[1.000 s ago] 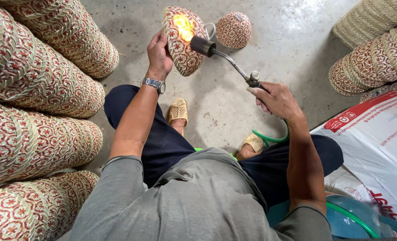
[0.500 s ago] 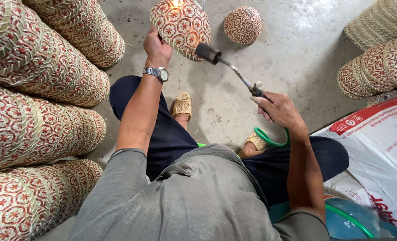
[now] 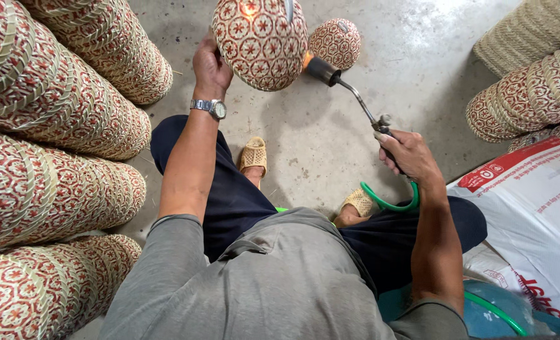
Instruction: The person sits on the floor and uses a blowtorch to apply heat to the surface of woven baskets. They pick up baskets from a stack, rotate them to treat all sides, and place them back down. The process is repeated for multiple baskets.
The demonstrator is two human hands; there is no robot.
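I look down over my own grey shirt and dark trousers to my two sandalled feet on a concrete floor (image 3: 412, 75). The landmark here is the woven basket (image 3: 260, 41) I hold up in front of me: round-bottomed, patterned in red and cream stars.

Nearest to me, right of the basket and lower, my right hand (image 3: 406, 154) is wrapped closed around the handle of a gas torch (image 3: 349, 91). A green hose (image 3: 390, 203) loops away beneath that hand. The torch's thin metal neck rises toward the basket, and its dark nozzle sits just beside the basket's right flank, a small orange flame touching the weave.

Left of the basket, my left hand (image 3: 211, 63), with a wristwatch (image 3: 209, 107) below it, grips the basket's left edge; the fingers curl out of sight behind it, so I cannot tell how far they reach.

I judge the basket light, stiff enough to keep its shape, and dry fibre that would scorch, so the rim away from the flame is the safe hold.

Just beyond the basket a second small basket (image 3: 335, 43) rests on the floor. Far left of it lie long stacks of nested baskets (image 3: 60, 119); far right, more stacks (image 3: 532, 88) and a white printed sack (image 3: 532, 220).
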